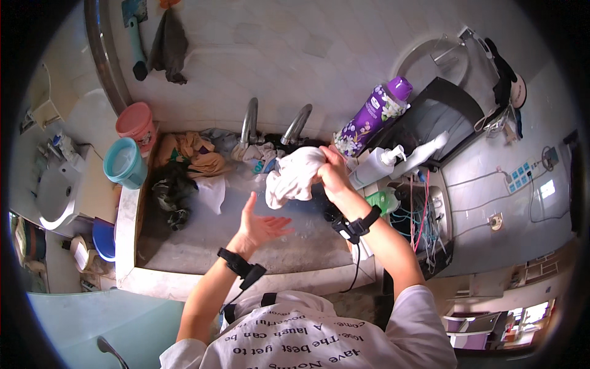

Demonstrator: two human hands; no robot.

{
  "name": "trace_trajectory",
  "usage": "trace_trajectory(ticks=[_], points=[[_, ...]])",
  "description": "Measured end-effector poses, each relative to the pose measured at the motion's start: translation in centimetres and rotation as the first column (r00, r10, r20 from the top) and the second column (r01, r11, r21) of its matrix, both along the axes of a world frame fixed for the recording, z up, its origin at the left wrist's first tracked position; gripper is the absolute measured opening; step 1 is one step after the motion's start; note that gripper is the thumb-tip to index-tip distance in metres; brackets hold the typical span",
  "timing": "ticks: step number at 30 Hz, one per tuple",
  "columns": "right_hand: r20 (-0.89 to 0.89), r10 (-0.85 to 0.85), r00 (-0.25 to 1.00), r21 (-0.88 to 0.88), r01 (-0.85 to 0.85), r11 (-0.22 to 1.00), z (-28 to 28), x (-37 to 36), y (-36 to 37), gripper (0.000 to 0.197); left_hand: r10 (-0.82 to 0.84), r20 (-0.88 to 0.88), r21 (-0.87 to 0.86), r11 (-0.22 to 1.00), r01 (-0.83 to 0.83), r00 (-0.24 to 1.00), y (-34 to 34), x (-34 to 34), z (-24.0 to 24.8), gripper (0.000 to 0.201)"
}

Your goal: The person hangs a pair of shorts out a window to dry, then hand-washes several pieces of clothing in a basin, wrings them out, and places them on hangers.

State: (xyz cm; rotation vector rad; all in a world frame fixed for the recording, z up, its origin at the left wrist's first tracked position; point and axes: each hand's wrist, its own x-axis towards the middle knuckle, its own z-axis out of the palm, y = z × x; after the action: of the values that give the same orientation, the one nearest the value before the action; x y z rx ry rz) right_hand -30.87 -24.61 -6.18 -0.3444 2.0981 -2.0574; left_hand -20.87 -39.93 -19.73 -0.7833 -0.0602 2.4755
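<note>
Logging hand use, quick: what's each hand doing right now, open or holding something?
Left hand: open, fingers spread, holding nothing.
Right hand: closed, holding a bunched white cloth.

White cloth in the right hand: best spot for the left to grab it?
Likely the lower-left end of the white cloth, coming from below with the left hand. The right hand covers its right edge; the bunched lower-left part sticks out free, just above the open left fingers.
</note>
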Motion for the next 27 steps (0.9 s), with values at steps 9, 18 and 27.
trace_trajectory(ticks=[9, 18, 27], points=[[-0.128, 0.369, 0.921, 0.160, -0.348, 0.924, -0.9, 4.8, 1.8, 0.033, 0.171, -0.193, 0.097, 0.983, -0.154, 0.966, 2.9, -2.6, -0.2, 0.050], [0.030, 0.446, 0.895, 0.122, -0.446, 0.887, -1.2, 6.9, 3.7, 0.030, 0.179, -0.162, 0.070, 0.983, -0.170, 0.970, 2.3, -3.4, -3.3, 0.019], [0.635, -0.013, 0.773, -0.304, 0.265, 0.915, -8.8, -2.5, 4.5, 0.010, -0.021, -0.327, -0.007, 1.000, 0.020, 0.945, 1.8, -3.2, -0.3, 0.065]])
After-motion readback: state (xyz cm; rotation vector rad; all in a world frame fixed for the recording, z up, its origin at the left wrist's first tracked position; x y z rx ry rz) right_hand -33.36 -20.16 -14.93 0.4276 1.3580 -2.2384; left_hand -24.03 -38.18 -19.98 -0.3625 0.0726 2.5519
